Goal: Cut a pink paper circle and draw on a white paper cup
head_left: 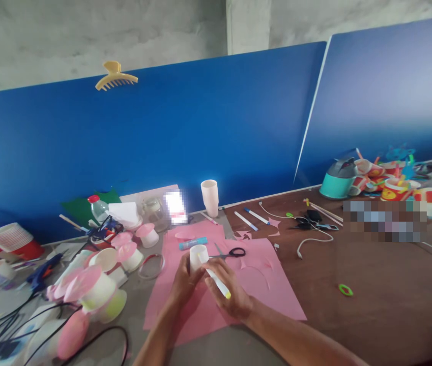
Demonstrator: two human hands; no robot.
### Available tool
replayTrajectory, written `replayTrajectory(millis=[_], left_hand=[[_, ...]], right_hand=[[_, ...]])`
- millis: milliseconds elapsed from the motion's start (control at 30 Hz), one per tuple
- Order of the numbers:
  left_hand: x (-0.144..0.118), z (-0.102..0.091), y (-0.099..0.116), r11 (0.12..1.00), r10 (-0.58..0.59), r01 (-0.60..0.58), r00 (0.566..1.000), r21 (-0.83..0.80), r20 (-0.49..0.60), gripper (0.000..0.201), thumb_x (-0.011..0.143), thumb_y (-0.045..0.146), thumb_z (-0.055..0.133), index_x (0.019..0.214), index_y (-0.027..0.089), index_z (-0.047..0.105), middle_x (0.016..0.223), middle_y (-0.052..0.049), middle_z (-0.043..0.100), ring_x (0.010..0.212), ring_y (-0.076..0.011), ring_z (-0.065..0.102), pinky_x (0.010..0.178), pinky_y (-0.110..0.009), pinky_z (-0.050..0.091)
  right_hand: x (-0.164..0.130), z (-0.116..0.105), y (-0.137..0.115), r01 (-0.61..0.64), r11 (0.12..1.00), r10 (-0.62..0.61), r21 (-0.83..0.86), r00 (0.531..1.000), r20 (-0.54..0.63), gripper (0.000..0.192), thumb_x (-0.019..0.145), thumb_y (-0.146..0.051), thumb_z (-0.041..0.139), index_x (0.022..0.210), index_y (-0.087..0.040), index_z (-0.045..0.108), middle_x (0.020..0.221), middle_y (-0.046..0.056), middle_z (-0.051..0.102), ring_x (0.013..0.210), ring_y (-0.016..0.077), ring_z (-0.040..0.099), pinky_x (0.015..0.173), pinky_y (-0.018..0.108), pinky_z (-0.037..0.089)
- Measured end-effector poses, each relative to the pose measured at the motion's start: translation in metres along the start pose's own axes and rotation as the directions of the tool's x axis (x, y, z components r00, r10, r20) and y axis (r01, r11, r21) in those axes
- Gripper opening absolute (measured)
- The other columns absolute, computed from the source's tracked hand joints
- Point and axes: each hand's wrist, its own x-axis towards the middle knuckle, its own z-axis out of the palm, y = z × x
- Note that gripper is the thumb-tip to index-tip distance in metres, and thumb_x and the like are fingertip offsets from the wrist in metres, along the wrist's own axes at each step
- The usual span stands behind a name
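My left hand [182,284] grips a small white paper cup [197,255] held over a pink paper sheet [265,290]. My right hand [228,292] holds a white marker with a yellow end [219,283], its other end touching the cup's side. Black-handled scissors [231,252] and a blue glue stick [193,243] lie on the pink sheet just beyond the cup.
White cups with pink paper petals [97,284] crowd the left, with a glue gun [42,272] and black cables [17,325]. A stack of white cups [210,197] stands by the blue partition [185,127]. Pens [252,217], a white cable [311,241], a teal container [337,179] and printed cups [395,185] lie right.
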Motion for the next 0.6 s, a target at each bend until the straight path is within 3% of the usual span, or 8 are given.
replayTrajectory(millis=[600], left_hand=[[-0.0004,-0.0006,0.0023,1.000,0.013,-0.013,1.000,0.002,0.006,0.058,0.071,0.051,0.075,0.114,0.014,0.060,0.108,-0.013,0.072,0.096,-0.0305,0.069,0.081,-0.040,0.054]], right_hand=[[0.0022,-0.0010,0.0003,-0.029,0.999,0.026,-0.046,0.997,-0.067,0.030,0.100,-0.019,0.046,0.129,-0.025,0.054,0.106,0.007,0.067,0.097,0.0231,0.066,0.086,0.040,0.061]])
